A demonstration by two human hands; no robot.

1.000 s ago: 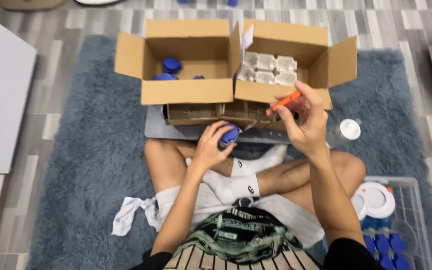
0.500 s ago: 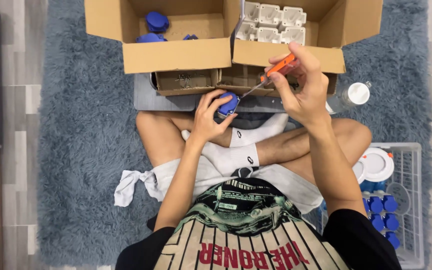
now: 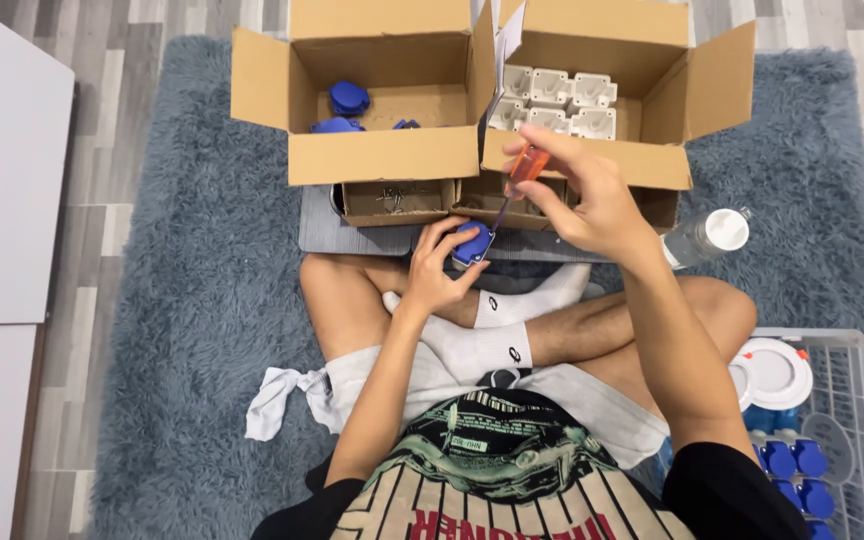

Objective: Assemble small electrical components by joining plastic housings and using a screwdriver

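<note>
I sit cross-legged on a grey rug. My left hand (image 3: 439,268) grips a small blue and white socket part (image 3: 473,244) just above my knees. My right hand (image 3: 582,196) holds an orange-handled screwdriver (image 3: 518,180), its thin shaft slanting down to the top of the blue part. Both hands hover in front of two open cardboard boxes.
The left cardboard box (image 3: 382,160) holds a few blue parts (image 3: 348,98); the right box (image 3: 652,165) holds white square pieces (image 3: 552,100). Small trays of screws (image 3: 392,200) sit on a grey board. A plastic bottle (image 3: 707,237) lies right, a wire basket (image 3: 832,350) with blue parts at lower right.
The view has tilted so the boxes sit lower in frame. My right hand has turned the screwdriver steeper, its tip staying on the blue part in my left hand.
</note>
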